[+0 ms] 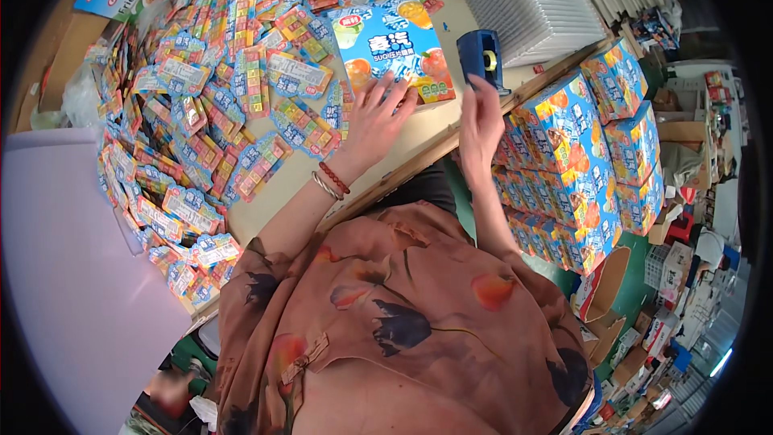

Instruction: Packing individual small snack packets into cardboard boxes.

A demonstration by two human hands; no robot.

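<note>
A bright blue printed cardboard carton with fruit pictures lies flat on the pale tabletop, near its front edge, with a spread of small colourful blister-pack sachets to its left. The person's left hand rests spread, fingers open, pressing on the carton's lower left corner. The right hand is raised just beside the carton's right edge, below a dark blue plastic tape dispenser; I cannot tell whether it pinches anything.

The carton looks light and thin-walled, with a glossy skin that may slide on the table, so a flat palm to pin it seems apt. To lift it, the edges and corners look stiffest; the broad face would likely dent. Stacked cartons of the same kind stand to the right.
</note>
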